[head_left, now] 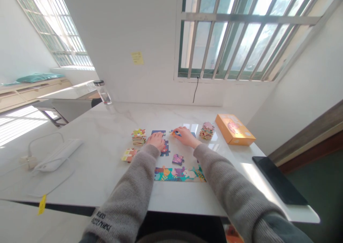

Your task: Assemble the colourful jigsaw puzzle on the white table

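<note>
Fingers (179,133) of the right hand (188,137) look closed on a small orange-and-blue jigsaw piece (174,132), at the far side of the loose layout on the marble table (88,143). On the left hand (157,140), fingers curl down just beside a dark blue jigsaw piece (165,149); I cannot tell whether they grip it. Near that hand sits a stack of jigsaw pieces (138,137); a second stack (207,130) stands right, by an orange box (235,129). A joined puzzle strip (179,174) lies nearest me, a purple piece (178,159) just above it. Handling note: I'd pinch at the fingertips only, piece low and flat, wrist clear of neighbouring edges.
</note>
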Motion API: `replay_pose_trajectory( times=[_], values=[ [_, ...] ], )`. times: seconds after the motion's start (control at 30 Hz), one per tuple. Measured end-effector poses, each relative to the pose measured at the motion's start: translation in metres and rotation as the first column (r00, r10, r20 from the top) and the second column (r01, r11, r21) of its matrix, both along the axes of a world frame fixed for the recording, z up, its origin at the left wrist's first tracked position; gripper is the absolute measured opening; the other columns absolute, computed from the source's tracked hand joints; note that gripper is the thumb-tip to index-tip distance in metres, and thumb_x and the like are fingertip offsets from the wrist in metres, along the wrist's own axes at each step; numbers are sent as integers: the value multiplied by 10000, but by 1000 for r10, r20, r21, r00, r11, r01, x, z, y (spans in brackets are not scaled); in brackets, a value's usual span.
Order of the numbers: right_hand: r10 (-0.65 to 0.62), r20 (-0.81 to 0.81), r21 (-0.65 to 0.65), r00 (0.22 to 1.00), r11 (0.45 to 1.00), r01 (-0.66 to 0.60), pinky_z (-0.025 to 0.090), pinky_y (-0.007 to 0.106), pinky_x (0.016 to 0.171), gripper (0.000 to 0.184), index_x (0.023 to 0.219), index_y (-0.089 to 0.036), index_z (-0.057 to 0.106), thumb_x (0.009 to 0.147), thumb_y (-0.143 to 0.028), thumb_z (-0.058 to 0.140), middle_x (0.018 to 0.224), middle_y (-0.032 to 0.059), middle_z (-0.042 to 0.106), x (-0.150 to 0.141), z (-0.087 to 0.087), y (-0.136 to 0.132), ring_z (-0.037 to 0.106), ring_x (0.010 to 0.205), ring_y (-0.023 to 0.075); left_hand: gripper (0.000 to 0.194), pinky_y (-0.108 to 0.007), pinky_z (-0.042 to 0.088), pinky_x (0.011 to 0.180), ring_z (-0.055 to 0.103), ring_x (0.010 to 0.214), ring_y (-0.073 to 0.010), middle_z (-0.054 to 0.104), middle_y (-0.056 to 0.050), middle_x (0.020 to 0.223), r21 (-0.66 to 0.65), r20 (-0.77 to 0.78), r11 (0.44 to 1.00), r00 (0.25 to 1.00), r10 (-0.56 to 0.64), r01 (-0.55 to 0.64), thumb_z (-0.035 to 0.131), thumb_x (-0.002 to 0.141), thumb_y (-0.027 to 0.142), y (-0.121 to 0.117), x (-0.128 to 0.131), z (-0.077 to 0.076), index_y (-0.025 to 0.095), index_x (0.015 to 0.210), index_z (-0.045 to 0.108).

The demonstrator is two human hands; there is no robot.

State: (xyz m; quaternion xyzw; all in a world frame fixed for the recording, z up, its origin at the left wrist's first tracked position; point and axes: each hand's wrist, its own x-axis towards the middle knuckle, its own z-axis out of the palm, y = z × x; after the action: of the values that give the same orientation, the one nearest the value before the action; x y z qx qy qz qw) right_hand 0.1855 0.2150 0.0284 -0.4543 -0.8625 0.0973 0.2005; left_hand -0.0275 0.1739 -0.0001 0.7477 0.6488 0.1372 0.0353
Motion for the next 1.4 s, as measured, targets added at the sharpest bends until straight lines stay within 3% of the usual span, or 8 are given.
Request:
replay_pose_trajectory(
  times=[0.23, 0.37, 0.5, 0.63, 0.8, 1.1, 1.27, 1.4],
  values=[
    [30, 81, -14, 996, 999, -29, 389, 381, 954, 300, 1262, -273, 667, 975, -293, 582, 1198, 93, 648, -26, -1, 8, 527, 1141, 260, 428, -463, 354, 1152, 443, 1362, -254, 535, -98, 1468, 27, 39, 1000, 999, -2, 1, 416, 925, 210, 2, -3, -4, 210, 1333, 544],
    [41, 152, 0, 988, 999, -42, 395, 391, 948, 307, 1266, -293, 675, 988, -292, 545, 1219, 92, 638, -30, -1, 8, 516, 1146, 271, 431, -512, 298, 1167, 466, 1312, -251, 566, -64, 1422, 66, 56, 998, 998, 4, -8, 419, 925, 207, 6, -5, -9, 273, 1331, 545],
    [44, 171, -1, 984, 999, -44, 399, 404, 948, 333, 1288, -312, 667, 1003, -287, 498, 1238, 91, 635, -30, 0, 9, 513, 1144, 278, 443, -459, 347, 1133, 482, 1254, -253, 588, -74, 1358, 128, 44, 991, 998, -45, 39, 448, 913, 212, 11, -7, -15, 270, 1334, 575],
    [53, 208, -3, 977, 999, -54, 392, 436, 980, 374, 1344, -327, 625, 1014, -282, 454, 1329, 95, 595, -27, 0, 5, 477, 1204, 293, 424, -484, 361, 1118, 477, 1235, -279, 585, -64, 1348, 173, 31, 985, 999, -19, 13, 474, 917, 253, 9, -7, -17, 321, 1311, 615],
    [18, 198, 27, 980, 999, -24, 365, 471, 1040, 494, 1453, -246, 510, 960, -212, 517, 1419, 135, 528, -15, 0, 1, 404, 1297, 314, 412, -493, 364, 1109, 471, 1242, -288, 567, -58, 1368, 131, 9, 991, 1000, -3, 2, 470, 930, 282, 7, -4, -13, 346, 1310, 614],
    [-14, 221, -72, 975, 997, 31, 411, 418, 995, 467, 1399, -184, 559, 940, -264, 582, 1318, 155, 579, 6, 2, 13, 480, 1214, 302, 415, -512, 325, 1120, 429, 1259, -290, 532, -53, 1386, 91, -10, 996, 1000, 18, -17, 466, 952, 387, 3, 1, -8, 400, 1352, 577],
    [-7, 230, -89, 973, 996, 28, 431, 440, 965, 480, 1416, -224, 539, 940, -284, 567, 1303, 149, 559, 4, 5, 12, 472, 1221, 303, 421, -468, 297, 1143, 399, 1305, -272, 479, -29, 1446, -22, -74, 999, 996, 43, -44, 423, 978, 432, 1, 3, 4, 436, 1379, 549],
    [16, 246, -91, 969, 996, 7, 435, 479, 951, 466, 1404, -324, 549, 939, -303, 555, 1283, 131, 526, 1, 9, 7, 461, 1208, 300, 432, -462, 286, 1152, 397, 1313, -274, 478, -28, 1447, -24, -82, 999, 996, 42, -44, 439, 972, 442, 0, 4, 7, 440, 1393, 537]
  ],
)
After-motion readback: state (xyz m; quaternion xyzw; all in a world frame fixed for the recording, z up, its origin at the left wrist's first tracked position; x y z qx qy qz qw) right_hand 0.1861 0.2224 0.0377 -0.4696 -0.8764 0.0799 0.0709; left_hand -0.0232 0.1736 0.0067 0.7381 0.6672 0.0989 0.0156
